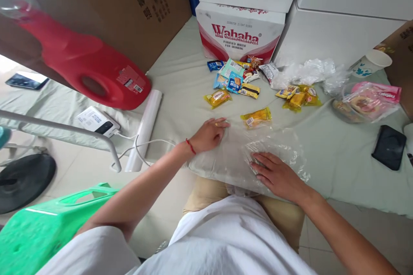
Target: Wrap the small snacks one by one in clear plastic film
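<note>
A bed [180, 73] covered in a pale green sheet carries everything here. Boxes stand along its far edge — a big brown cardboard box [129, 4] and a Wahaha water carton [238, 34]. A red jug [87, 64] lies on its side. Near the edge lies a clear plastic bag [232, 154], pressed flat by both hands. The left hand [209, 134] rests on its left side, fingers curled on the film; the right hand [277, 176] lies spread, palm down. Snack packets [238, 79] sit scattered beyond, one yellow packet [256, 118] just past the bag.

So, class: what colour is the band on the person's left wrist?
Red: the band on the left wrist, head view.
</note>
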`<state>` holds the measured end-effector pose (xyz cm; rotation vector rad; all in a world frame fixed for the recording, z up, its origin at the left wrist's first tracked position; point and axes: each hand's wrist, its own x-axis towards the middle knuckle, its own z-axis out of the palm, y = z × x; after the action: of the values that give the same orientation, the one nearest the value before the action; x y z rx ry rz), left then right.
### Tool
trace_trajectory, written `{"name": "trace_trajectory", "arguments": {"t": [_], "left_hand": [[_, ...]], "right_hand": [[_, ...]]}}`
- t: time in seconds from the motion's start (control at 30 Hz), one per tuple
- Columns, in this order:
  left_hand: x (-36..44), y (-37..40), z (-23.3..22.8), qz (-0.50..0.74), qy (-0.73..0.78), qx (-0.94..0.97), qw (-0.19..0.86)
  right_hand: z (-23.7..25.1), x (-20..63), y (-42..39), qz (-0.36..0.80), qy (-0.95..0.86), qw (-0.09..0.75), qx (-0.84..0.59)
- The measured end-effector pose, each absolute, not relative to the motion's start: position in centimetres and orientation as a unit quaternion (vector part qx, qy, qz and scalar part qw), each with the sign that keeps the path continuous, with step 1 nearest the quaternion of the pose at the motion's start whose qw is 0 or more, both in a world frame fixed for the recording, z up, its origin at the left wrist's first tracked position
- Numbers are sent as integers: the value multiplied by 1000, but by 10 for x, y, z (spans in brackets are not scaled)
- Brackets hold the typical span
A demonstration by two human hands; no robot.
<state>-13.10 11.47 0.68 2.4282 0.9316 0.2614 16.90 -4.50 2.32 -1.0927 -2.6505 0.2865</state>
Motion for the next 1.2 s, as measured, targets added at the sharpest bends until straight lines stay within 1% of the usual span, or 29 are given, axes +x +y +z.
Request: {"name": "trace_trajectory", "arguments": {"t": [0.1, 0.17, 0.23, 0.3, 0.37, 0.43, 0.47, 0.53, 0.6, 0.63, 0.7, 0.77, 0.8, 0.83, 0.87, 0.93, 1.0, 1.07, 1.2], "left_hand": [[-144, 127, 14, 126, 341, 892, 268], [-139, 121, 23, 175, 396, 868, 246], [-123, 104, 35, 247, 485, 815, 200], [-102, 80, 45, 318, 544, 758, 168], [-82, 57, 48, 352, 527, 747, 201], [-68, 46, 41, 328, 499, 763, 247], [-66, 45, 35, 301, 502, 774, 242], [-68, 53, 20, 224, 513, 802, 207], [-79, 66, 7, 155, 507, 834, 156], [-84, 71, 2, 130, 496, 848, 133], [-93, 78, -3, 99, 473, 870, 98], [-97, 79, -4, 84, 464, 878, 82], [-97, 78, -4, 80, 464, 879, 78], [-97, 77, -4, 76, 464, 879, 77], [-97, 76, -4, 74, 464, 880, 77], [-96, 76, -4, 71, 463, 880, 79], [-97, 76, -4, 71, 463, 880, 81], [-98, 77, -4, 72, 460, 881, 87], [-99, 78, -3, 83, 458, 880, 99]], "right_hand": [[33, 172, -47, 138, -886, 177, -406], [43, 158, -39, 140, -871, 204, -425], [44, 130, -29, 132, -866, 191, -444], [32, 95, -22, 129, -861, 154, -467], [15, 64, -19, 128, -844, 137, -502], [4, 49, -17, 140, -830, 141, -522], [5, 49, -15, 156, -830, 142, -517], [18, 63, -1, 217, -842, 121, -480], [45, 88, 33, 271, -843, 77, -458], [60, 101, 58, 269, -828, 60, -488], [84, 121, 123, 166, -793, 76, -581], [96, 126, 198, 43, -785, 78, -613], [97, 123, 236, 1, -807, 67, -587], [95, 117, 270, -28, -849, 51, -525], [91, 109, 301, -42, -892, 28, -448], [82, 90, 348, -30, -925, 7, -379], [77, 78, 372, -5, -931, 5, -365], [82, 79, 377, 9, -924, 28, -381], [128, 123, 341, -27, -893, 117, -433]]}}
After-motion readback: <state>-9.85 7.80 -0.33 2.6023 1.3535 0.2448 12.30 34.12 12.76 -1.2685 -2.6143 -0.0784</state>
